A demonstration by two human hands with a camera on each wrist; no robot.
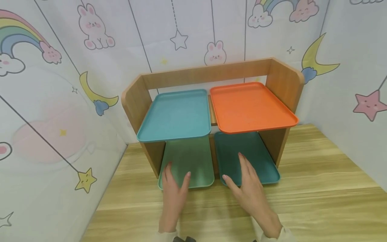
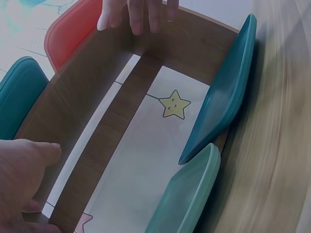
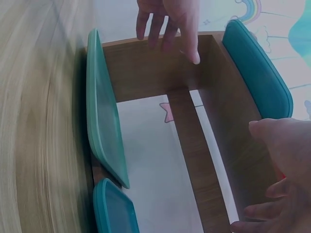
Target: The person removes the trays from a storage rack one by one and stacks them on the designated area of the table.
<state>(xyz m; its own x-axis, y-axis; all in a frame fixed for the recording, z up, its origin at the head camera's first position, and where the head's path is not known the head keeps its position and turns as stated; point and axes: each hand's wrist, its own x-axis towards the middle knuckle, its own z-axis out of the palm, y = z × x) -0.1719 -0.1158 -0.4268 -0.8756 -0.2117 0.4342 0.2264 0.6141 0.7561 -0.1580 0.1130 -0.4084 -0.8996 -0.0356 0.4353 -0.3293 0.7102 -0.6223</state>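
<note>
A wooden two-level rack (image 1: 208, 74) stands on the table and carries trays. On its upper level lie a light blue tray (image 1: 178, 114) at left and an orange tray (image 1: 251, 106) at right. Below them are a pale green tray (image 1: 190, 158) and a dark teal tray (image 1: 242, 148). My left hand (image 1: 174, 191) is held before the pale green tray, fingers apart, gripping nothing. Before the dark teal tray is my right hand (image 1: 250, 190), its fingers also loosely spread and holding nothing. Both wrist views show the hands (image 2: 22, 174) (image 3: 289, 165) in front of the rack.
The rack sits on a wood-grain table (image 1: 314, 174). White cloth walls (image 1: 187, 20) printed with bunnies, stars and rainbows enclose it behind and at both sides. The front edges of the trays jut out past the rack.
</note>
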